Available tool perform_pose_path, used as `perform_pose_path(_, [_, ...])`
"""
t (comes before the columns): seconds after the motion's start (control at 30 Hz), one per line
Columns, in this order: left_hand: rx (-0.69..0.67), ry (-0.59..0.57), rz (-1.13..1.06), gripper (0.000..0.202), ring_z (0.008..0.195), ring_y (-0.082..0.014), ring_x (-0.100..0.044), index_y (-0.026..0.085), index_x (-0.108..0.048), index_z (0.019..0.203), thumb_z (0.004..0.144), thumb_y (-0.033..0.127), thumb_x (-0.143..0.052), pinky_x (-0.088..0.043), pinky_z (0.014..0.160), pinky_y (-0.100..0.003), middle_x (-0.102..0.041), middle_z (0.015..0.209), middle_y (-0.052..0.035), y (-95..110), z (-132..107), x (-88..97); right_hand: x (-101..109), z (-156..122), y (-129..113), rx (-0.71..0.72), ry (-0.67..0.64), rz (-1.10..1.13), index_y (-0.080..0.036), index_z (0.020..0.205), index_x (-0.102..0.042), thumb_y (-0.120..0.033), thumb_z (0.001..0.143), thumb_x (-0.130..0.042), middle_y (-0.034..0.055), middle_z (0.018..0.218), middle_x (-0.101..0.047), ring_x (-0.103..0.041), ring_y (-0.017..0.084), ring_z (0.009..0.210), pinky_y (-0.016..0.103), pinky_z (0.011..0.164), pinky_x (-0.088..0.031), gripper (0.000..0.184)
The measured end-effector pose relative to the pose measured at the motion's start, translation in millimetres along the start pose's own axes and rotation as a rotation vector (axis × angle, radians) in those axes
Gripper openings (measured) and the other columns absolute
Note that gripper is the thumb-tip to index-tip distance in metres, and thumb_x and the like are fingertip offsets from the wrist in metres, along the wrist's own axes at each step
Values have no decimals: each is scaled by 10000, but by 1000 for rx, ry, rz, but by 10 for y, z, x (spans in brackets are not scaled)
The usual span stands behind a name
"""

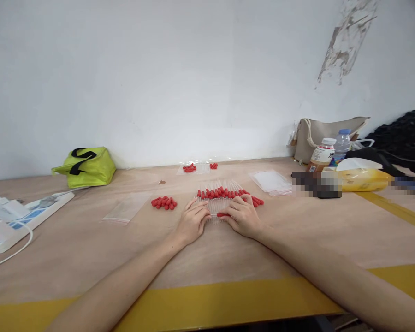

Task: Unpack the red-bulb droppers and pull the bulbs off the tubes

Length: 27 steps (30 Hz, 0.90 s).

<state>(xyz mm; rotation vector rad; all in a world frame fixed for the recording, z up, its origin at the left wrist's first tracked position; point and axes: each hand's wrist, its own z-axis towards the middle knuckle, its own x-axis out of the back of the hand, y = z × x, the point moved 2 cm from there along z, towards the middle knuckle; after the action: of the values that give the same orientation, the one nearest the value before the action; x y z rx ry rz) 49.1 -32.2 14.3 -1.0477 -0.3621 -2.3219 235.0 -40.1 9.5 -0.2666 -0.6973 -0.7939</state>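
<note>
Close together at the middle of the table, my two hands meet over a spread of clear glass dropper tubes (214, 205). My left hand (193, 220) pinches the end of one thin clear tube, held crosswise. Between the fingertips of my right hand (242, 216) is a red rubber bulb (223, 214), in line with that tube and seemingly touching it. Just beyond the hands lies a row of droppers with red bulbs (221, 192), partly covered by my right hand. A loose pile of red bulbs (164, 202) sits left of my left hand.
Clear plastic bags lie left (127, 208) and right (271, 181). More red bulbs (189, 168) rest on plastic by the wall. A power strip (44, 212) and green bag (91, 167) stand left; bottles (322, 154) and a yellow tissue pack (361, 180) stand right.
</note>
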Motion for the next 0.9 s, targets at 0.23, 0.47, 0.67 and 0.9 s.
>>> perform_pose_path(0.23, [6, -24, -41, 148, 1063, -175, -537, 182, -555, 818, 863, 181, -413, -296, 1008, -413, -660, 819, -36, -18, -15, 18, 30, -7, -6, 12, 0, -14, -200, 741, -634, -329, 838, -487, 4, 641, -582, -439, 131, 710, 338, 784, -202, 218])
perform_pose_path(0.47, [26, -31, -95, 138, 1045, -176, -545, 185, -556, 805, 857, 178, -428, -329, 978, -402, -661, 805, -27, -5, -14, 14, 17, -14, -5, -4, -7, 37, -209, 766, -641, -328, 829, -498, 4, 647, -583, -446, 139, 730, 347, 792, -209, 197])
perform_pose_path(0.67, [102, 8, -115, 139, 1021, -191, -545, 180, -570, 803, 851, 195, -440, -399, 902, -370, -648, 818, -41, -99, -73, 90, 59, -60, 56, -68, 46, 80, -219, 731, -636, -295, 814, -513, -1, 652, -581, -471, 140, 728, 365, 816, -245, 167])
perform_pose_path(0.9, [435, 37, 23, 216, 858, -171, -570, 181, -610, 919, 831, 155, -414, -465, 765, -308, -576, 960, -62, -441, -174, 140, 123, -24, 473, -491, 154, 364, -225, 925, -629, -305, 822, -442, 43, 870, -569, -543, 147, 778, 280, 680, -425, 228])
